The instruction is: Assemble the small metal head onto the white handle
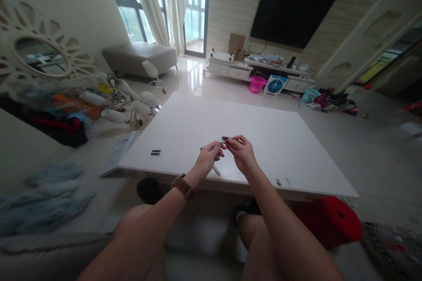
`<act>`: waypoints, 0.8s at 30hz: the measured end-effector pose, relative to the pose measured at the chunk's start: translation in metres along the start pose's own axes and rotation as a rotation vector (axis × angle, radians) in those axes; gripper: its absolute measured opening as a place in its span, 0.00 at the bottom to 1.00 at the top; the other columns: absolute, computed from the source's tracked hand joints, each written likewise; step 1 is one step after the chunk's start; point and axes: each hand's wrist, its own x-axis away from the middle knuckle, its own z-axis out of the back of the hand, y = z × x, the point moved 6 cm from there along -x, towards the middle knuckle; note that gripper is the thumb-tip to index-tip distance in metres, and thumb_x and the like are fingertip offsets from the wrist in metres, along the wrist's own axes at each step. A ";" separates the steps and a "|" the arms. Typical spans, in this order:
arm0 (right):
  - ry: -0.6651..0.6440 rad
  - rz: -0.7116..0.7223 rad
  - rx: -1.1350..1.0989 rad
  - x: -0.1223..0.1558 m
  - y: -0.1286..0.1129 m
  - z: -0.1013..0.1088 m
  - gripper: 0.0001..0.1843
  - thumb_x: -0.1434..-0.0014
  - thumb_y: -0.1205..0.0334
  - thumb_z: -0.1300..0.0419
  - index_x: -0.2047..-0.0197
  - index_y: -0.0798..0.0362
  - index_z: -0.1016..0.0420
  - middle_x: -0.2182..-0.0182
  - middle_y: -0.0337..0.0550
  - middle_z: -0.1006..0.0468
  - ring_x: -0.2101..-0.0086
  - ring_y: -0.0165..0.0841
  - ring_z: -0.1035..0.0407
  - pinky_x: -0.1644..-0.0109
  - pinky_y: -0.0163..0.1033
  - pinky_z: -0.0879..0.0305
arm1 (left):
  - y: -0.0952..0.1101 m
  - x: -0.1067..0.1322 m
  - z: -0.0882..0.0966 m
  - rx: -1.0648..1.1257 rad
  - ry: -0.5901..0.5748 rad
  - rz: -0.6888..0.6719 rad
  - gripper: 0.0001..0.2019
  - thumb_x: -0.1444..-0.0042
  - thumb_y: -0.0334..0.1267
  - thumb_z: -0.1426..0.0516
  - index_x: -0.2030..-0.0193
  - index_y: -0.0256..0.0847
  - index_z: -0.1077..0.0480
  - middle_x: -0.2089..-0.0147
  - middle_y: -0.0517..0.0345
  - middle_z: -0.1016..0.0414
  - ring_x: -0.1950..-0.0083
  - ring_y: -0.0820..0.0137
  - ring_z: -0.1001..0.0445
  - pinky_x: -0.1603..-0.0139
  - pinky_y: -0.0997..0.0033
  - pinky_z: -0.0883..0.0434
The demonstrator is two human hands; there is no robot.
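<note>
Both my hands meet above the white table (pixel 237 118), near its front edge. My left hand (pixel 208 156), with a brown watch strap (pixel 183 185) on the wrist, pinches a small pale, shiny piece (pixel 220 140). Between the fingertips of my right hand (pixel 243 153) is a small dark piece (pixel 224 138), right by the pale one; whether they are joined I cannot tell. A thin whitish stick (pixel 216 170) shows below my left hand, its middle hidden. Two short black strips (pixel 155 153) lie to the left on the tabletop.
Near the front edge at right lie a small yellow-and-black item (pixel 278 181) and a small clear one (pixel 288 181). A red stool (pixel 341 217) stands at the right front corner. Left of the table are a lamp with several white shades (pixel 114 116) and piled fabric (pixel 66 107).
</note>
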 end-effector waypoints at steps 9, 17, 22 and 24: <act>-0.099 -0.136 -0.162 0.010 0.000 -0.018 0.16 0.58 0.61 0.25 0.73 0.52 0.30 0.74 0.37 0.22 0.72 0.27 0.28 0.67 0.32 0.29 | 0.010 0.005 -0.011 0.078 -0.082 -0.002 0.20 0.42 0.56 0.42 0.68 0.39 0.32 0.76 0.64 0.34 0.82 0.80 0.41 0.82 0.77 0.46; -0.161 -0.073 -0.145 0.010 -0.008 -0.021 0.11 0.60 0.64 0.25 0.71 0.52 0.20 0.71 0.38 0.19 0.67 0.27 0.26 0.58 0.32 0.28 | 0.015 0.004 -0.010 0.035 -0.068 -0.045 0.20 0.43 0.56 0.41 0.68 0.39 0.33 0.78 0.66 0.36 0.84 0.81 0.46 0.85 0.78 0.52; -0.200 -0.057 -0.114 0.012 -0.008 -0.020 0.15 0.61 0.63 0.24 0.67 0.53 0.16 0.67 0.42 0.16 0.63 0.30 0.24 0.53 0.35 0.28 | 0.013 0.007 -0.007 0.020 -0.079 -0.055 0.20 0.40 0.54 0.43 0.71 0.39 0.36 0.81 0.68 0.41 0.84 0.82 0.49 0.85 0.78 0.54; -0.221 -0.036 -0.083 0.012 -0.008 -0.020 0.14 0.59 0.61 0.24 0.65 0.52 0.16 0.65 0.43 0.16 0.63 0.31 0.24 0.52 0.37 0.28 | 0.012 0.007 -0.005 0.013 -0.096 -0.065 0.20 0.40 0.54 0.43 0.71 0.39 0.36 0.80 0.68 0.40 0.84 0.82 0.49 0.85 0.78 0.53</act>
